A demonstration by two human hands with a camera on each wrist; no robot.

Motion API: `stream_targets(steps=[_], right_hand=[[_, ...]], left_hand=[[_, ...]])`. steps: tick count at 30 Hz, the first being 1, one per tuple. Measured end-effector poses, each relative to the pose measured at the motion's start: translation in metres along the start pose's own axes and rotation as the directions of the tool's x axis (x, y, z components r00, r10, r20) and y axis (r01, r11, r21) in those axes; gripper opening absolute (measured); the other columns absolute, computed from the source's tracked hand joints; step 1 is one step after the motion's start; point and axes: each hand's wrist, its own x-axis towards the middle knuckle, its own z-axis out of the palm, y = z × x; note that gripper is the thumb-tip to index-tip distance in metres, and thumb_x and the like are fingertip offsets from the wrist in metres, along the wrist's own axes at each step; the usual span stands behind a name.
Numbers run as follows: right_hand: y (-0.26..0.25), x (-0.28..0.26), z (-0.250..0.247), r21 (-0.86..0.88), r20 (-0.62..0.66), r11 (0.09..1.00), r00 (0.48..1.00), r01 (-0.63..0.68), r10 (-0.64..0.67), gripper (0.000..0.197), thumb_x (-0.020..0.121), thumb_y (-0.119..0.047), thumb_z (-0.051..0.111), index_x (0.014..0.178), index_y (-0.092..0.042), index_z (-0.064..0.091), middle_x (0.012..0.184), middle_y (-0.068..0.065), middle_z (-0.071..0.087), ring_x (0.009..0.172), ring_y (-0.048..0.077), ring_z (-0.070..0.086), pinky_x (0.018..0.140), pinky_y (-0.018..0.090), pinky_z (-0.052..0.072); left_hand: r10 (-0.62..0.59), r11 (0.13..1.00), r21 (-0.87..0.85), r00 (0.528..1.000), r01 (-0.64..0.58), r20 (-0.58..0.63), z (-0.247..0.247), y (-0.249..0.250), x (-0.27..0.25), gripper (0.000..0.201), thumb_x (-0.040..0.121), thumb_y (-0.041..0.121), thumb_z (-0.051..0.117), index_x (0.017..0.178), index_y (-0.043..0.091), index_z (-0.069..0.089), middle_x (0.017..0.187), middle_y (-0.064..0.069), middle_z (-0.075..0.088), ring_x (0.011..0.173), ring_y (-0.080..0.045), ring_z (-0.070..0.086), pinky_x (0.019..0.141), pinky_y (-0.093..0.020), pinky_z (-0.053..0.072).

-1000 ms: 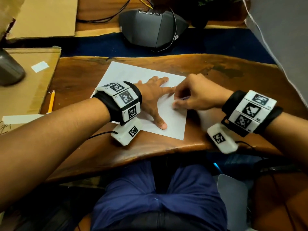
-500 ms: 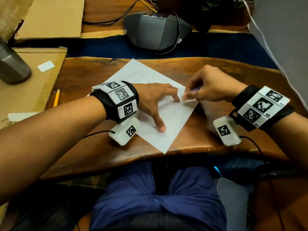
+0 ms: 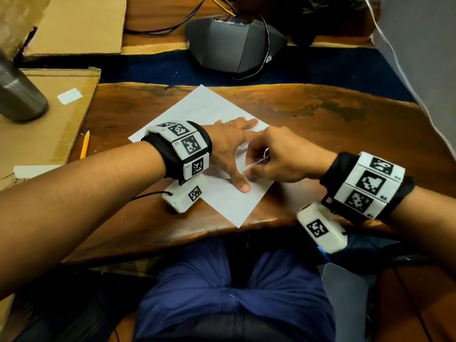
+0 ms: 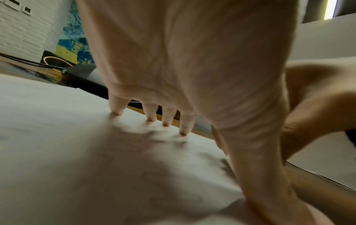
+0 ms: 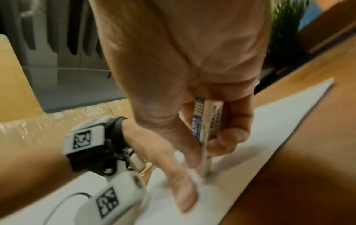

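While my left hand (image 3: 229, 154) lay flat, fingers spread, pressing the white sheet of paper (image 3: 202, 107) on the brown wooden desk (image 3: 320, 124), my right hand (image 3: 283, 156) pinched a slim white blue-printed stick (image 5: 204, 129). Its tip touched the sheet just beside the left thumb. A yellow pencil (image 3: 84, 144) lay at nine o'clock of the sheet.

Head view looks down; both wrist views, close, share the paper (image 3: 228, 206).

Two hands: left hand (image 3: 228, 149), right hand (image 3: 287, 156). One paper sheet (image 3: 229, 206). One pen (image 3: 261, 161). One yellow pencil (image 3: 85, 144).
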Motion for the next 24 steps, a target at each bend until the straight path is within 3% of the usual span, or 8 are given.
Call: stream_targets(steps=[4,6,9,14,18,22,24], right_hand=[[0.022,0.009,-0.02,0.147,-0.12,0.968,0.968,-0.203,0.221,0.015,0.081,-0.026,0.083,0.082,-0.013,0.078,0.076,0.002,0.075,0.065,0.012,0.067,0.055,0.019,0.051],[0.02,0.01,-0.018,0.123,-0.132,0.976,0.971,-0.182,0.198,0.014,0.082,-0.026,0.082,0.082,-0.013,0.077,0.076,0.003,0.074,0.072,0.015,0.069,0.056,0.019,0.05],[0.001,0.001,-0.002,0.022,0.011,0.996,0.996,-0.085,0.085,0.014,0.084,-0.029,0.079,0.082,-0.015,0.077,0.077,-0.001,0.072,0.071,0.012,0.064,0.06,0.023,0.049],[0.026,0.011,-0.02,0.112,-0.205,0.973,0.953,-0.204,0.224,0.014,0.083,-0.026,0.08,0.082,-0.012,0.079,0.078,0.001,0.074,0.076,0.015,0.069,0.059,0.019,0.052],[0.005,0.003,-0.002,0.032,-0.077,0.997,0.994,-0.073,0.075,0.011,0.082,-0.027,0.082,0.082,-0.016,0.079,0.076,-0.002,0.073,0.069,0.011,0.066,0.05,0.009,0.042],[0.028,0.013,-0.025,0.214,-0.175,0.947,0.945,-0.238,0.277,0.016,0.081,-0.028,0.084,0.085,-0.014,0.08,0.077,0.002,0.077,0.063,0.01,0.069,0.05,0.014,0.047],[0.024,0.01,-0.019,0.173,-0.171,0.966,0.96,-0.191,0.22,0.014,0.081,-0.027,0.084,0.085,-0.014,0.08,0.078,0.002,0.076,0.069,0.014,0.071,0.052,0.013,0.046]], left_hand=[[-0.02,0.999,0.035,1.0,0.02,0.002,0.0,0.002,0.0,0.133,0.053,0.073,0.08,0.156,0.042,0.001,0.165,0.009,-0.014,0.151,-0.016,-0.013,0.122,-0.053,0.001],[-0.022,0.999,0.038,1.0,0.022,-0.003,-0.001,0.002,-0.001,0.131,0.055,0.072,0.08,0.156,0.041,0.002,0.165,0.009,-0.014,0.151,-0.016,-0.013,0.121,-0.054,0.0],[0.004,1.0,0.021,1.0,-0.004,-0.005,0.0,0.0,0.0,0.128,0.056,0.071,0.08,0.155,0.044,0.003,0.165,0.007,-0.015,0.151,-0.017,-0.014,0.12,-0.057,0.001],[-0.015,0.999,0.049,1.0,0.015,-0.004,0.002,-0.003,0.003,0.133,0.052,0.078,0.076,0.156,0.042,0.0,0.164,0.009,-0.014,0.151,-0.017,-0.013,0.121,-0.055,0.002],[0.005,0.999,0.04,1.0,-0.004,-0.007,0.0,-0.002,0.002,0.125,0.055,0.074,0.078,0.154,0.045,0.007,0.165,0.006,-0.013,0.151,-0.019,-0.012,0.121,-0.056,0.003],[-0.016,0.998,0.053,1.0,0.016,-0.003,0.001,-0.001,0.002,0.131,0.054,0.077,0.076,0.155,0.044,0.0,0.164,0.009,-0.014,0.151,-0.017,-0.013,0.121,-0.055,0.001],[-0.015,0.999,0.05,1.0,0.016,-0.002,0.001,-0.002,0.002,0.129,0.054,0.077,0.076,0.154,0.046,0.001,0.164,0.009,-0.014,0.151,-0.018,-0.013,0.121,-0.057,0.002]])
